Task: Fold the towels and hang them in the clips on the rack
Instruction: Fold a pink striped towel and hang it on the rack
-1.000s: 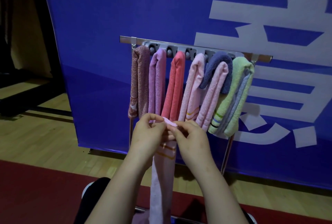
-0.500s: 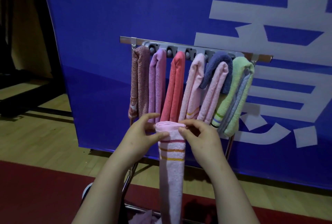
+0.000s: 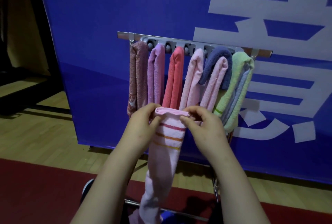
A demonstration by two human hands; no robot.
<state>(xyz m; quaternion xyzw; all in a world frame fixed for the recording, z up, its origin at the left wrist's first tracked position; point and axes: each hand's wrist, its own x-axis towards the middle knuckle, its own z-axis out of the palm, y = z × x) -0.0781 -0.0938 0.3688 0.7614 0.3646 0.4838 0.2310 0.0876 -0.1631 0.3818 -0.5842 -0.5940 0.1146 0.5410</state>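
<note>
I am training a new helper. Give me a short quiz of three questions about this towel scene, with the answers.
1. True or false: the left hand and the right hand both pinch the top edge of the striped pink towel.
2. This towel is: A) clipped on the rack; B) held in front of the rack, unclipped; C) flat on the floor.
3. Fill in: the rightmost hung towel is light ___.
Key: 1 true; 2 B; 3 green.

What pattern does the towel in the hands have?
The towel is pale pink with three thin stripes: red, orange, yellow. Best seen in the head view.
</note>
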